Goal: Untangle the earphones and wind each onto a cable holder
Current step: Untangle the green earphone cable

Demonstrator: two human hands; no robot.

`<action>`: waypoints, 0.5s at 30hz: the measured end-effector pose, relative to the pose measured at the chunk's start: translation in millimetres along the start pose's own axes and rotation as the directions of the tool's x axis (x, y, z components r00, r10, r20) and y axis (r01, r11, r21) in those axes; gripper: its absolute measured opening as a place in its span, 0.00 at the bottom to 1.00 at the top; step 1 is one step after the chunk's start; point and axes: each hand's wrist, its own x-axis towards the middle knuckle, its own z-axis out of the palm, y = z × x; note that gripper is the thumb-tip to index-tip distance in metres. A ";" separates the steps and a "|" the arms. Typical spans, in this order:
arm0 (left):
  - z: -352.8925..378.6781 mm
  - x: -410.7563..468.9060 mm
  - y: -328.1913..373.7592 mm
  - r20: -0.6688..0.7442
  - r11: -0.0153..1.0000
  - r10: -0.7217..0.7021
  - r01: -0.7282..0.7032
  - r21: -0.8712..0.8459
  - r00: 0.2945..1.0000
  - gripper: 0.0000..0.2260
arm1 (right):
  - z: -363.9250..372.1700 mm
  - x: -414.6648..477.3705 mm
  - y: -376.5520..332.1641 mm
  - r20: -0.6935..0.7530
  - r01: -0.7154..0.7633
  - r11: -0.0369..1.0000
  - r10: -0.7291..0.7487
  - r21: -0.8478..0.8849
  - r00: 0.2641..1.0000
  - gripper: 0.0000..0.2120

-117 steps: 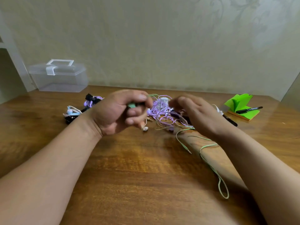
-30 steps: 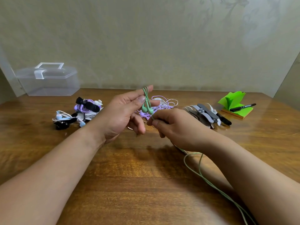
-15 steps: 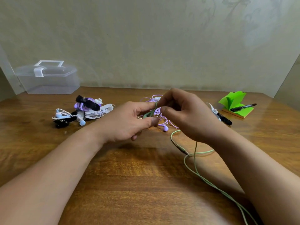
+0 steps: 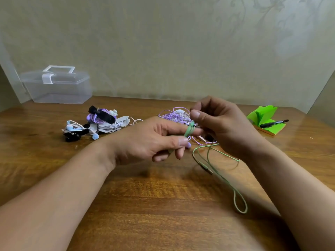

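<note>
Head view. One green earphone (image 4: pixel 189 130), cord coiled round the forefinger of the left hand (image 4: pixel 154 140), which grips it. The right hand (image 4: pixel 223 127) pinches the cord just above the coil, hands touching. Slack trails below the right hand. Winding looks part done, no holder on it. One purple tangle (image 4: pixel 174 115) behind the hands, sets uncountable. The wound bundles (image 4: pixel 101 122) lie left of the left hand, about three. Beyond them one clear box (image 4: pixel 58 84). Right of the right hand, one pen (image 4: pixel 273 122) on one notepad (image 4: pixel 266 115).

The left forearm (image 4: pixel 59 192) and right forearm (image 4: pixel 293 182) are bare right to the lower edge of view. The left hand (image 4: pixel 145 140) and right hand (image 4: pixel 223 127) are bare too, with short, plain thumbnails.
</note>
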 end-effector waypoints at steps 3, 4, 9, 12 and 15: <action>-4.2 -0.1 2.3 -0.065 0.983 0.073 -0.083 -0.166 0.995 0.18 | 3.7 0.4 5.6 0.050 -0.079 0.973 0.070 0.219 0.996 0.03; -5.8 0.6 2.5 -0.097 0.972 0.084 -0.103 -0.212 0.992 0.19 | 5.2 0.7 7.7 0.071 -0.094 0.967 0.079 0.237 0.994 0.04; -6.7 7.4 -3.0 -0.327 0.947 0.093 -0.185 -0.262 0.940 0.22 | 19.6 -3.8 12.6 0.094 -0.152 0.988 0.150 0.009 0.984 0.07; -8.0 11.5 -11.0 -0.434 0.980 0.102 -0.165 -0.110 0.895 0.22 | 30.2 -10.2 7.7 0.096 -0.103 0.977 0.123 -0.189 0.988 0.11; -10.2 11.8 -15.7 -0.524 0.992 0.117 -0.071 0.108 0.844 0.22 | 30.0 -10.4 2.9 0.040 -0.058 0.931 0.077 -0.361 0.996 0.13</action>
